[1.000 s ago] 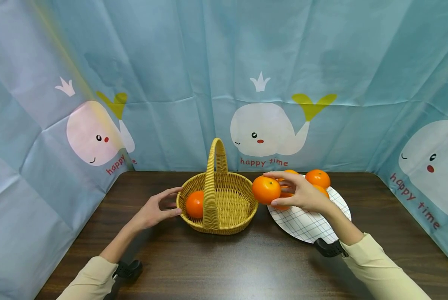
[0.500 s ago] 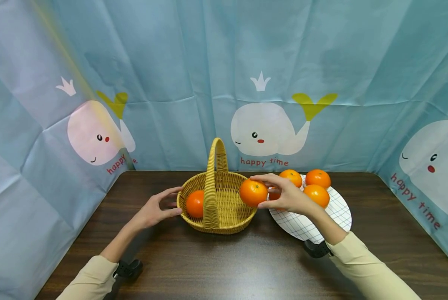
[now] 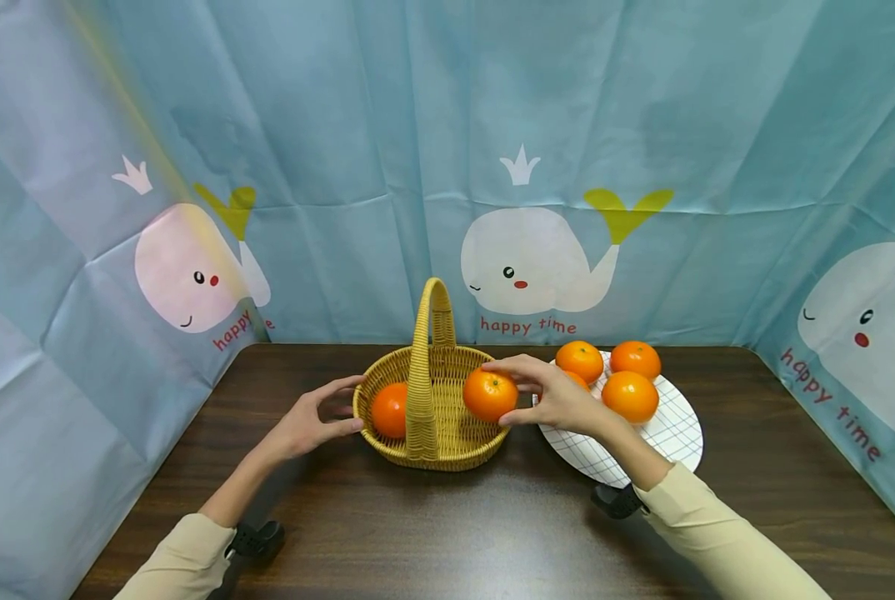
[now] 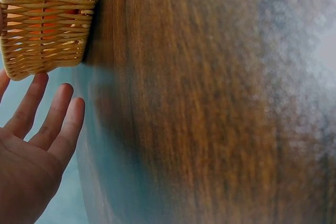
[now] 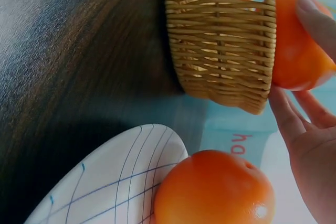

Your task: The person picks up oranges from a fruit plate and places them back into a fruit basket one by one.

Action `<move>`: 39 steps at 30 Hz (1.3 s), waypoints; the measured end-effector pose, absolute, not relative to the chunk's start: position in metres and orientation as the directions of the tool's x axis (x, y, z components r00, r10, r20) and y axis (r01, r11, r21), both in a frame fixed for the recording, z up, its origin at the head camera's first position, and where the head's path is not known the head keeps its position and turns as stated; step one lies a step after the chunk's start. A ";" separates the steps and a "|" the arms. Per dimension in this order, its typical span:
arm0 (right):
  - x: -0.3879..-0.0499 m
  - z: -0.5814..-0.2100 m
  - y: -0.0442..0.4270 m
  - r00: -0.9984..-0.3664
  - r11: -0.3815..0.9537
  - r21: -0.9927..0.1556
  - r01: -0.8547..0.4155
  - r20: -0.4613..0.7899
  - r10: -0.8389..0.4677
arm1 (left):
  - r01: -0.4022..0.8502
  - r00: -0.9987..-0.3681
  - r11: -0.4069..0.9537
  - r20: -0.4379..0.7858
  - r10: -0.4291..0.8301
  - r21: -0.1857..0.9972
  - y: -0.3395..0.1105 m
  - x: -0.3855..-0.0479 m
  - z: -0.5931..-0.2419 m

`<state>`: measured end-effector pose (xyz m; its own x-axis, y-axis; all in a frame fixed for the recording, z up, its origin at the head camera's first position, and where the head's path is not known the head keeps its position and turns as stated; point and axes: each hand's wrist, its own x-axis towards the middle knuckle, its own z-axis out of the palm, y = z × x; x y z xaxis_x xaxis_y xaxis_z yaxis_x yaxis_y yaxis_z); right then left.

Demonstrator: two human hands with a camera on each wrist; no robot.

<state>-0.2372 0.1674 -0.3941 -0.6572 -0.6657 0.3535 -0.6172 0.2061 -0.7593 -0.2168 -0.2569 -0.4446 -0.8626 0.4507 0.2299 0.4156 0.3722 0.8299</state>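
My right hand (image 3: 556, 398) holds an orange (image 3: 490, 395) with fingers and thumb, over the right rim of a yellow wicker basket (image 3: 458, 454). In the right wrist view the held orange (image 5: 299, 45) is at rim level. Another orange (image 3: 389, 409) lies in the basket's left half, partly behind the handle. My left hand (image 3: 301, 423) touches the basket's left side, its fingers extended; the left wrist view shows a fingertip against the wicker (image 4: 47, 40). Right of the basket, a white checked plate (image 3: 676, 421) bears several oranges (image 3: 631, 397), one partly hidden by my right hand.
The basket's tall arched handle (image 3: 421, 367) rises across its middle. A dark wooden table (image 3: 447, 533) bears everything. Behind it hangs a blue curtain (image 3: 357, 250) printed with whales.
My right hand has carried the orange leftward from above the plate's edge to over the basket's right side, slightly lower. The left hand and basket have stayed in place.
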 end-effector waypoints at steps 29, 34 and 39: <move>-0.224 -0.378 0.236 -0.731 0.201 -0.782 -0.589 0.411 -0.545 | 0.420 -0.858 0.373 0.229 0.459 0.827 -0.255 -0.217 -0.444; -0.223 -0.375 0.259 -0.742 0.231 -0.768 -0.598 0.421 -0.522 | 0.417 -0.859 0.366 0.229 0.458 0.832 -0.256 -0.217 -0.445; -0.219 -0.373 0.281 -0.775 0.271 -0.767 -0.581 0.420 -0.472 | 0.421 -0.855 0.352 0.236 0.461 0.836 -0.257 -0.219 -0.446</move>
